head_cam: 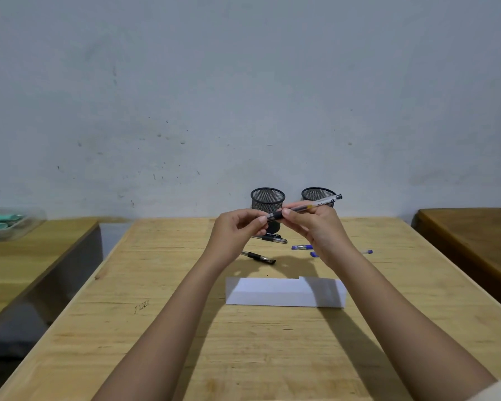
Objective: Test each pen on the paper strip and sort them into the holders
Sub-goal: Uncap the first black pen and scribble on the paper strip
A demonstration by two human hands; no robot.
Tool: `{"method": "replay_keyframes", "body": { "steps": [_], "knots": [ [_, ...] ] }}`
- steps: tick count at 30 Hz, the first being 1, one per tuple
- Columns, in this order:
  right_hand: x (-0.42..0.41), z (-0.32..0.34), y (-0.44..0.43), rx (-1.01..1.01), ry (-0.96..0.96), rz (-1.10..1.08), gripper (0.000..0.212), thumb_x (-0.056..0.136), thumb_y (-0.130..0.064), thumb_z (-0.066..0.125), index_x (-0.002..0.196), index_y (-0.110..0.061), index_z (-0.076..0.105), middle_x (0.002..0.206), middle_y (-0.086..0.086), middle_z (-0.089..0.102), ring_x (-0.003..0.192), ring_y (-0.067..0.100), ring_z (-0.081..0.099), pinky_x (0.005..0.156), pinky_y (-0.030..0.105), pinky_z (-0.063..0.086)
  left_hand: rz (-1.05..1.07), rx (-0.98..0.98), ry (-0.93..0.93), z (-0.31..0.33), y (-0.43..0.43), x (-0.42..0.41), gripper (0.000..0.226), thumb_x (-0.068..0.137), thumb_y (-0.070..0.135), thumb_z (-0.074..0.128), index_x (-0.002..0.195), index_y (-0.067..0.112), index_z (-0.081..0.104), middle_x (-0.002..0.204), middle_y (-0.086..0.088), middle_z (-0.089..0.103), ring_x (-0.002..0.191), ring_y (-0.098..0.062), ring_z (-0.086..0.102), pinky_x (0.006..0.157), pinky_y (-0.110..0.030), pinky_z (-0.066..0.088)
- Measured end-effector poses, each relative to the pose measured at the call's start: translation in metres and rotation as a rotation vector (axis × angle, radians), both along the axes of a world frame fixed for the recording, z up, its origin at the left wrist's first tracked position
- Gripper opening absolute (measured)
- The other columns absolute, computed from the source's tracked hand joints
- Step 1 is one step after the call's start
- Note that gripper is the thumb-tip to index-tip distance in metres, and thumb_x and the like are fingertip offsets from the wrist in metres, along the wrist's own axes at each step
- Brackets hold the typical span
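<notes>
A pen [301,206] is held in the air at the centre of the frame, in front of the two mesh holders [267,199] and above the worktop [156,285]. Its dark end is pinched by the left grip [235,230] between thumb and fingertips, while the clear barrel is grasped by the right grip [315,227], with the far end pointing to the upper right. The step in hand is judged to be the uncapping or readying of this pen for its test. Whether a cap is on the dark end cannot be made out at this size.

For the next move, the tip would have to be freed, then brought down to the white paper strip [284,293] lying just below the hands, and a short line drawn with light pressure. The strip is loose, so it may need to be steadied.

Black pens [259,257] and blue pens [301,247] lie scattered between the strip and the holders, so most of the sorting is judged to remain.

The worktop is of pale, scratched wood. A grey, marked wall [243,96] fills the upper frame. A second wooden table with a clear tray [3,222] is seen at the left edge, and a darker table [475,235] at the right.
</notes>
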State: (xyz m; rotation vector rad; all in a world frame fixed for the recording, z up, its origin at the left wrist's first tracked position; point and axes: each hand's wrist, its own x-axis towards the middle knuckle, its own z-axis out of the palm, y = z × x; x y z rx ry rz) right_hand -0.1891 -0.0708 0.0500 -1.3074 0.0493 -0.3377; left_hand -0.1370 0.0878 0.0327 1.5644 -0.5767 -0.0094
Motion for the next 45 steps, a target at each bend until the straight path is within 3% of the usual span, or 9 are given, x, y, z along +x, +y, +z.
{"method": "replay_keyframes", "body": {
  "steps": [4,7,12,17,22,32,38,42,45],
  "knots": [
    [0.000,-0.003,0.007,-0.090,0.003,-0.009,0.006,0.081,0.005,0.063,0.085,0.001,0.066,0.086,0.018,0.067,0.081,0.022,0.068,0.082,0.023,0.056,0.002,0.067,0.007,-0.001,0.003,-0.001,0.018,0.087,0.003,0.060,0.084,0.017,0.071,0.070,0.004,0.069,0.061,0.000,0.066,0.068,-0.010,0.051],
    [0.000,-0.002,-0.005,-0.214,0.028,-0.108,0.006,0.080,-0.002,0.066,0.083,-0.007,0.068,0.080,0.006,0.069,0.075,0.014,0.067,0.073,0.018,0.055,0.114,0.046,0.039,-0.003,0.026,0.007,0.018,0.088,0.003,0.059,0.102,-0.001,0.068,0.071,0.006,0.070,0.058,0.004,0.065,0.064,-0.008,0.050],
    [-0.016,0.000,-0.086,0.222,-0.096,-0.360,0.005,0.080,0.002,0.063,0.079,-0.002,0.062,0.063,-0.003,0.070,0.073,0.014,0.068,0.080,0.021,0.055,0.525,0.104,0.049,-0.019,0.132,0.041,0.018,0.087,0.013,0.063,0.103,0.006,0.068,0.077,0.000,0.070,0.069,0.000,0.068,0.067,-0.004,0.049],
    [-0.005,-0.034,-0.047,-0.003,0.020,-0.277,0.013,0.075,0.003,0.069,0.077,-0.010,0.068,0.068,-0.001,0.072,0.074,0.017,0.069,0.080,0.023,0.056,0.386,0.264,0.099,-0.063,0.092,0.033,0.015,0.081,0.002,0.068,0.096,-0.002,0.070,0.090,-0.013,0.070,0.074,-0.008,0.066,0.065,-0.004,0.047],
    [-0.005,-0.045,-0.031,-0.220,0.086,-0.287,0.016,0.070,-0.007,0.078,0.082,-0.010,0.069,0.081,0.005,0.072,0.073,0.009,0.067,0.068,0.017,0.052,0.357,0.383,0.056,-0.097,0.075,0.031,0.015,0.081,0.012,0.071,0.095,0.009,0.073,0.093,0.000,0.069,0.087,-0.008,0.062,0.075,-0.007,0.042],
    [-0.004,-0.050,-0.025,-0.271,0.135,-0.234,0.011,0.074,-0.007,0.073,0.080,-0.012,0.065,0.075,0.001,0.067,0.062,0.003,0.059,0.060,0.015,0.046,0.366,0.481,-0.040,-0.097,0.071,0.033,0.025,0.085,0.014,0.066,0.108,0.006,0.066,0.109,-0.005,0.066,0.096,-0.011,0.057,0.080,-0.013,0.040],
    [-0.018,-0.045,-0.033,-0.219,0.138,-0.238,0.010,0.077,-0.007,0.071,0.079,-0.015,0.065,0.078,0.006,0.065,0.076,0.019,0.061,0.080,0.037,0.049,0.333,0.377,-0.358,-0.061,0.047,-0.019,0.021,0.093,0.025,0.054,0.108,0.016,0.066,0.114,0.004,0.064,0.105,-0.007,0.058,0.088,-0.008,0.040],
    [-0.032,-0.043,-0.032,-0.137,0.069,-0.249,0.014,0.079,0.000,0.065,0.075,-0.013,0.060,0.071,0.008,0.059,0.064,0.016,0.057,0.067,0.026,0.048,0.039,0.545,-0.680,-0.061,0.018,-0.073,0.034,0.092,0.032,0.047,0.117,0.017,0.064,0.124,0.005,0.062,0.117,-0.006,0.052,0.101,-0.020,0.039],
    [-0.043,-0.045,-0.033,-0.101,0.036,-0.243,0.016,0.078,0.004,0.065,0.073,-0.010,0.058,0.069,0.009,0.058,0.062,0.015,0.057,0.064,0.019,0.050,-0.106,0.764,-0.692,-0.074,0.006,-0.086,0.047,0.095,0.039,0.044,0.139,0.023,0.042,0.149,0.012,0.035,0.138,0.002,0.025,0.113,-0.015,0.016]
  ]
}}
